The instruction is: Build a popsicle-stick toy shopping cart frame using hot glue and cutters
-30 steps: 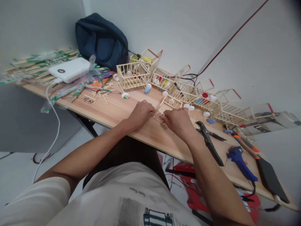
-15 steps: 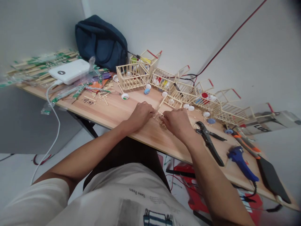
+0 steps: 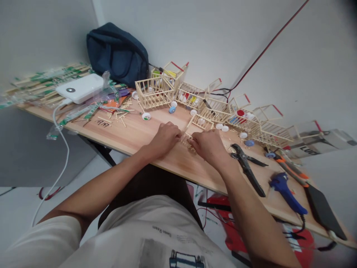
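Near the table's front edge, a small frame of thin wooden sticks (image 3: 185, 139) lies between my hands. Its detail is partly hidden by my fingers. My left hand (image 3: 166, 136) is closed, with thumb and fingertips pinched at the left end of the frame. Curled on the other side, my right hand (image 3: 208, 144) grips its right end. Just beyond my hands rests a larger unfinished-looking stick lattice (image 3: 201, 121). Behind stand several miniature shopping carts (image 3: 157, 92) made of sticks, with bottle-cap wheels and red-tipped handles.
Black cutting pliers (image 3: 247, 167), orange-handled pliers (image 3: 292, 169), a blue glue gun (image 3: 287, 191) and a black phone-like slab (image 3: 325, 212) lie right. Left are a white power bank (image 3: 80, 88), wrapped chopsticks (image 3: 41, 83), cut stick pieces (image 3: 121, 117) and a dark blue bag (image 3: 118, 56).
The view has shifted slightly, so the table's things sit a little further left. Both hands stay pinched at the small stick frame, with barely any movement.
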### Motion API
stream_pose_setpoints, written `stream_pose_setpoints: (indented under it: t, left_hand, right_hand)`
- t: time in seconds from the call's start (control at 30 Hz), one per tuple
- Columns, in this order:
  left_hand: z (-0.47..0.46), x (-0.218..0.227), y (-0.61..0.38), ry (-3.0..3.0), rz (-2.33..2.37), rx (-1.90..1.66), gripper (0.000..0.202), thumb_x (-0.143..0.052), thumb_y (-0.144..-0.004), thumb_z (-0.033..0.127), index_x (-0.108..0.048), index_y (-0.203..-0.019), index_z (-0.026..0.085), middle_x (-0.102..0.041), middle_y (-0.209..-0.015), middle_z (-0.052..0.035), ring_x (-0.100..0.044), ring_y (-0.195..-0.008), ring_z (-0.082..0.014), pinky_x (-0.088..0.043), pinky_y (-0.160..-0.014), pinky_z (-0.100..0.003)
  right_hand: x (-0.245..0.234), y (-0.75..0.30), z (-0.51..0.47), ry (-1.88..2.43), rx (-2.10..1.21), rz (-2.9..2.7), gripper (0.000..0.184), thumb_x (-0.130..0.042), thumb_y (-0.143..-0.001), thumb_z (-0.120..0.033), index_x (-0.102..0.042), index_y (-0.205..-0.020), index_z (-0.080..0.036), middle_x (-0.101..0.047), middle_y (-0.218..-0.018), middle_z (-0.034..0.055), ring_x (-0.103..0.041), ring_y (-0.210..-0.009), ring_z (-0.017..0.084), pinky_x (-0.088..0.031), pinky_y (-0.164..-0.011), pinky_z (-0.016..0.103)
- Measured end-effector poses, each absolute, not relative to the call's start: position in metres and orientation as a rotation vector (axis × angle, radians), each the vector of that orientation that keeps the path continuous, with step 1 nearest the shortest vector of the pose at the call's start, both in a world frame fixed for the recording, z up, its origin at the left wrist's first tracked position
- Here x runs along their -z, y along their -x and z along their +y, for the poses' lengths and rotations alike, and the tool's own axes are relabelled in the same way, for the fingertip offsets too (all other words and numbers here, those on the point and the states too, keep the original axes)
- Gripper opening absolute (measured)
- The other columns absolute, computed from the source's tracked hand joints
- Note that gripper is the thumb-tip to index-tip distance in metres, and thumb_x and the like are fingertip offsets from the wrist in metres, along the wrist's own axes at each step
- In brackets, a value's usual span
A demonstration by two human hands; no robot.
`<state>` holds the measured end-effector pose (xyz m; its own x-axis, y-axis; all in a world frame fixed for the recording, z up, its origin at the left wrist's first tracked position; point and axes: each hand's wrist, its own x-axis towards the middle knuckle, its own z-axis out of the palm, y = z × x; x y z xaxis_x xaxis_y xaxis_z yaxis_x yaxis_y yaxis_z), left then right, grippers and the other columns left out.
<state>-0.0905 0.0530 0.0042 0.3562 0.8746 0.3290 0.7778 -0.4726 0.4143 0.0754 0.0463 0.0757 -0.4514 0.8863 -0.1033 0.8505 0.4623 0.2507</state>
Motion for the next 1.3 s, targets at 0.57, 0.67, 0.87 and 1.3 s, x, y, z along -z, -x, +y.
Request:
stream_pose_setpoints:
  t: [0.57, 0.67, 0.87, 1.3]
  left_hand:
    - [0.041, -0.01, 0.079, -2.54, 1.642, -0.765, 0.034, -0.049, -0.095, 0.035, -0.069, -0.076, 0.014, -0.068, -0.083, -0.0119, -0.055, -0.091, -0.0268, -0.033, -0.074, -0.039]
    - [0.039, -0.011, 0.079, -2.533, 1.636, -0.767, 0.033, -0.049, -0.095, 0.032, -0.068, -0.075, 0.014, -0.069, -0.084, -0.0117, -0.054, -0.092, -0.0265, -0.033, -0.076, -0.04]
    - [0.038, -0.013, 0.078, -2.539, 1.641, -0.769, 0.031, -0.051, -0.094, 0.032, -0.068, -0.075, 0.014, -0.069, -0.084, -0.0121, -0.054, -0.091, -0.0264, -0.034, -0.075, -0.04]
    - [0.038, -0.012, 0.077, -2.515, 1.646, -0.772, 0.034, -0.048, -0.095, 0.031, -0.067, -0.072, 0.013, -0.069, -0.084, -0.0124, -0.054, -0.091, -0.0267, -0.034, -0.076, -0.04]
  right_hand:
    - [-0.078, -0.074, 0.044, -1.503, -0.236, 2.479, 0.033, -0.044, -0.096, -0.031, -0.072, -0.09, -0.014, -0.074, -0.088, 0.0171, -0.067, -0.088, 0.026, -0.029, -0.078, 0.036]
    - [-0.08, -0.073, 0.043, -1.504, -0.22, 2.486, 0.032, -0.045, -0.096, -0.03, -0.072, -0.091, -0.014, -0.074, -0.089, 0.0173, -0.067, -0.089, 0.026, -0.029, -0.078, 0.036]
    - [-0.081, -0.072, 0.042, -1.503, -0.228, 2.475, 0.033, -0.043, -0.097, -0.031, -0.071, -0.092, -0.013, -0.074, -0.09, 0.017, -0.067, -0.09, 0.026, -0.028, -0.078, 0.035]
    - [-0.08, -0.073, 0.042, -1.491, -0.253, 2.493, 0.033, -0.045, -0.096, -0.031, -0.072, -0.09, -0.013, -0.074, -0.088, 0.0176, -0.067, -0.088, 0.027, -0.029, -0.077, 0.035]
